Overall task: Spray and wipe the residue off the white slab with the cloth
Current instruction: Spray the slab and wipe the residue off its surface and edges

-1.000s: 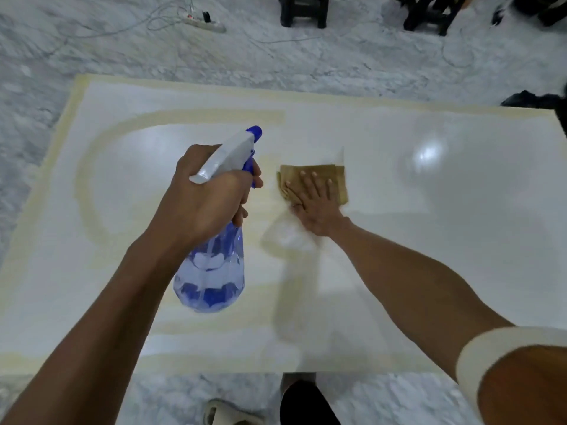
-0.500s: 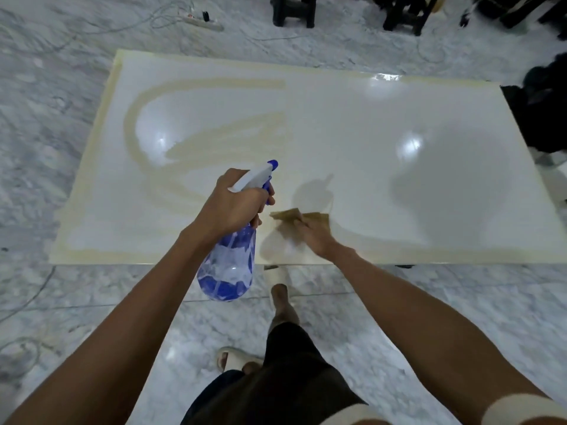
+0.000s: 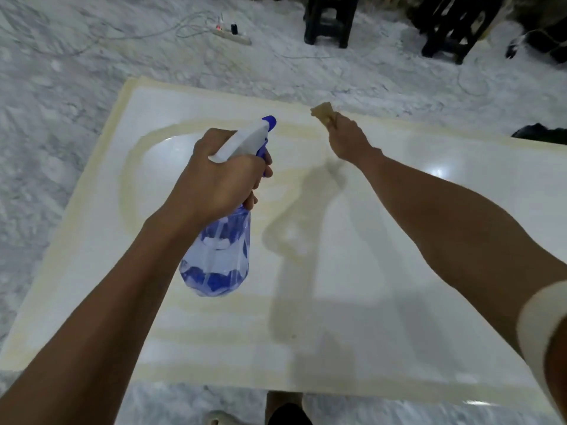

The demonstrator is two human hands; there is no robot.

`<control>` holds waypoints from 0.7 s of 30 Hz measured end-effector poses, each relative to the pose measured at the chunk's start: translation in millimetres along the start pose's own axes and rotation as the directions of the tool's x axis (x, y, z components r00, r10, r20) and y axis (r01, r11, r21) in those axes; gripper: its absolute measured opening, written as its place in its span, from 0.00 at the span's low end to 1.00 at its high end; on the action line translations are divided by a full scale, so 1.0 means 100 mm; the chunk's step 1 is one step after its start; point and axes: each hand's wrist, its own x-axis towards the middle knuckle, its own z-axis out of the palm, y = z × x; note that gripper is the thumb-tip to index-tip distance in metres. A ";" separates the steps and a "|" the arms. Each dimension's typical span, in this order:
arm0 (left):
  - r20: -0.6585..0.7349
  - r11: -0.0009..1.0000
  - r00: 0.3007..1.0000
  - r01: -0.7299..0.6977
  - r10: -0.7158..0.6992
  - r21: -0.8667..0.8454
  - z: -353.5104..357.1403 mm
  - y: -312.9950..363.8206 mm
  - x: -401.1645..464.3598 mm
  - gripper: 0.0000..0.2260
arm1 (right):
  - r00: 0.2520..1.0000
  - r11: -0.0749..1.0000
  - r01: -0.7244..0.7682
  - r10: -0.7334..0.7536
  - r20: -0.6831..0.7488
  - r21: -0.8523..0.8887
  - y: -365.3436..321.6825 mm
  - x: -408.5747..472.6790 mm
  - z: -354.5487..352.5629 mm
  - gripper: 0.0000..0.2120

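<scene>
Cloth (image 3: 322, 113), limp and light, sticks out beyond the right hand's (image 3: 348, 139) pinching fingers, above the slab (image 3: 383, 240); left hand (image 3: 221, 179) wraps the bottle (image 3: 219, 256) neck, best grip.

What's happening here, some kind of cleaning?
Yes. A person is cleaning a white slab that lies on the floor. The left hand grips a blue spray bottle above it; the right hand holds a tan cloth near the far edge. Yellowish residue streaks remain.
</scene>
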 end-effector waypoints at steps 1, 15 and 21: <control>-0.023 1.000 1.000 -0.006 0.006 0.007 0.00 -0.03 0.16 0.10 | 0.999 0.995 0.005 0.000 0.042 -0.103 0.07 0.31 0.09 0.24; 0.003 0.996 0.997 0.081 -0.081 0.024 0.09 -0.42 -0.05 0.13 | 0.960 0.885 0.159 -0.036 0.277 -0.437 0.47 -0.88 1.34 0.28; 0.054 0.992 0.990 0.129 -0.130 0.012 0.10 -0.61 -1.08 0.12 | 0.917 0.894 0.280 -0.142 0.372 -0.350 0.47 -2.78 1.75 0.30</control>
